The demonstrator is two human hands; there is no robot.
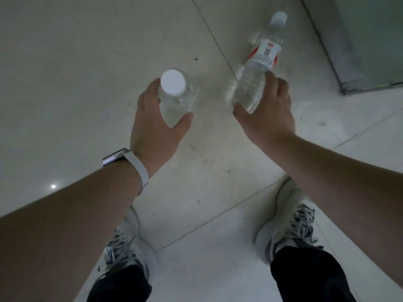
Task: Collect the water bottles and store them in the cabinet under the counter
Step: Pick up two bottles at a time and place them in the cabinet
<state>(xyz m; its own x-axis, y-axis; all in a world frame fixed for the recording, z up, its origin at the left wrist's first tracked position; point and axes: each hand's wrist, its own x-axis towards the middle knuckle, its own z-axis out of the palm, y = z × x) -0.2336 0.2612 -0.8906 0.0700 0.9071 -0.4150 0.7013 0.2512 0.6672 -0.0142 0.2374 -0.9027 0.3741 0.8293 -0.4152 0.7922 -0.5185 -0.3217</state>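
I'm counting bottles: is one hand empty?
No: the left hand grips the upright bottle, and the right hand grips the labelled bottle.

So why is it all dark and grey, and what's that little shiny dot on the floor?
In the head view the light is dim, so everything looks grey; the dot is a bright reflection on the shiny floor; the labelled bottle in the right hand looks smeared; the wide lens stretches the forearms.
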